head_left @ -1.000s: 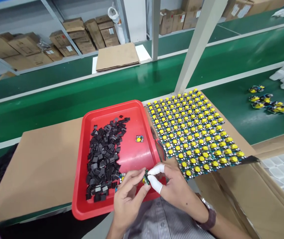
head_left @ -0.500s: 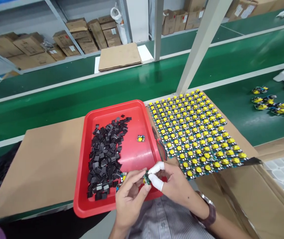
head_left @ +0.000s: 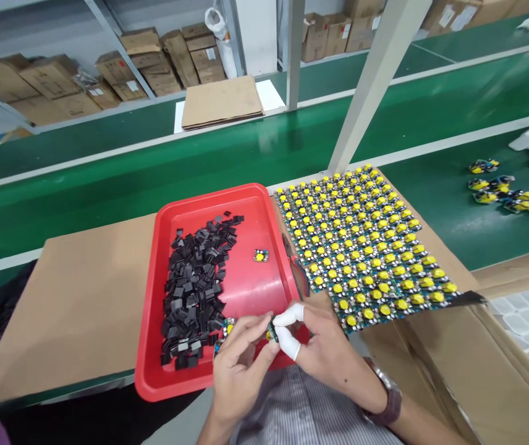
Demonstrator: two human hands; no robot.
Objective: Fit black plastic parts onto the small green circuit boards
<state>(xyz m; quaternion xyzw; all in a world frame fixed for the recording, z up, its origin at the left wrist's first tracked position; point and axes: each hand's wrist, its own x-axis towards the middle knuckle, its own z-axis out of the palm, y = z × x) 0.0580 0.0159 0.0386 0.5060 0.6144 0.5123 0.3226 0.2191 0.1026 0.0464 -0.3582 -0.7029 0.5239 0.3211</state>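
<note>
Over the near edge of the red tray [head_left: 144,346], my left hand [head_left: 246,358] pinches a small green circuit board [head_left: 272,330] between thumb and fingers. My right hand [head_left: 313,340], with white finger covers on thumb and forefinger, grips the same board from the other side. Part of a yellow component shows behind the board; the rest is hidden by my fingers. Another circuit board with a yellow part [head_left: 228,326] shows just behind my left fingers. A heap of small black pieces [head_left: 194,278] fills the tray's left side, and a single circuit board [head_left: 261,255] lies on its right side.
Rows of circuit boards with yellow parts [head_left: 352,241] cover a cardboard sheet on the right. Red-handled pliers [head_left: 300,272] lie between tray and sheet. Another cardboard sheet [head_left: 93,296] lies left. More boards [head_left: 508,191] sit far right, and a metal post [head_left: 376,86] stands behind.
The board between my fingers has tilted slightly, now showing more edge-on. Both hands keep their hold on it, and the view has shifted a little.
</note>
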